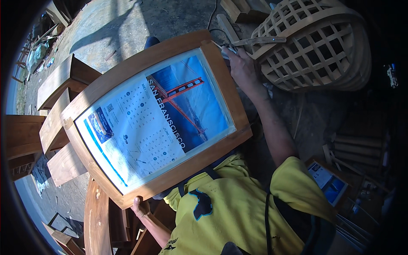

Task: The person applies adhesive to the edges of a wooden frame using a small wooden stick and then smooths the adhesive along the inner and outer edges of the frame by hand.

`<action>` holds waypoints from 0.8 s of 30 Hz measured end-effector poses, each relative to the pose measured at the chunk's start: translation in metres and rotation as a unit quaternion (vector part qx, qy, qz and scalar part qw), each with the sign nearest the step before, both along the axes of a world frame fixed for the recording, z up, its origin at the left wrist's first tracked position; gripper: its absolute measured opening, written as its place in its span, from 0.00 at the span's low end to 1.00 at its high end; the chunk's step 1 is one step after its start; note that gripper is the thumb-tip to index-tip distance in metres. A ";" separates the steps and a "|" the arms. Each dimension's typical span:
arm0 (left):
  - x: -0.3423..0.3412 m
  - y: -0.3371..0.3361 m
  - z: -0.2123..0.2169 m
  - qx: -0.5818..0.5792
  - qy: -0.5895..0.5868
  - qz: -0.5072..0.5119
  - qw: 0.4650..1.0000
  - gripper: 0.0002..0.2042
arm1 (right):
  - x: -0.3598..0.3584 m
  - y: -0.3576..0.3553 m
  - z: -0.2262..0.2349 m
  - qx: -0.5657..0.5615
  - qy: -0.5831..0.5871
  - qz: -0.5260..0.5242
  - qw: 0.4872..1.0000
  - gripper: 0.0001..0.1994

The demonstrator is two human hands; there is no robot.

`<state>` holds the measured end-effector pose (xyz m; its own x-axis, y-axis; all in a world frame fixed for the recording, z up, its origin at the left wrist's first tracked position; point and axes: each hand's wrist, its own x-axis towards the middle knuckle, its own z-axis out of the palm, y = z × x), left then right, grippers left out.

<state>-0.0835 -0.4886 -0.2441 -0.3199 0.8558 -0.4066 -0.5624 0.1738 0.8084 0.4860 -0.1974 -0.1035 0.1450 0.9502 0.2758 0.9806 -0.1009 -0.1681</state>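
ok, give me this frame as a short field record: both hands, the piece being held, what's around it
left hand: grips the lower edge of the wooden frame
right hand: at the frame's upper right corner, next to a slim tool; grip on it unclear
wooden frame: curved sides, tilted, a calendar sheet with a red bridge photo fills its opening
beyond right hand: stack of wooden lattice panels
left of frame: wooden furniture parts
lower right: second small frame
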 end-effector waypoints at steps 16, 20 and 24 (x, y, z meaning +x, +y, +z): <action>-0.011 -0.010 -0.012 0.029 -0.014 -0.029 0.999 0.31 | 0.021 0.016 0.003 -0.048 0.211 0.028 0.976 0.17; -0.006 -0.003 -0.006 0.045 -0.009 -0.044 0.998 0.31 | 0.029 0.012 0.018 -0.075 0.223 0.042 0.971 0.17; 0.003 0.001 0.002 0.039 -0.021 -0.040 0.998 0.31 | 0.024 0.022 0.019 -0.039 0.204 0.049 0.977 0.17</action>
<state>-0.0804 -0.4875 -0.2423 -0.2338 0.9071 -0.3501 -0.5827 0.1575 0.7973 0.5095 -0.1755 -0.0843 0.1347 0.9809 0.1403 0.8394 -0.0378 -0.5421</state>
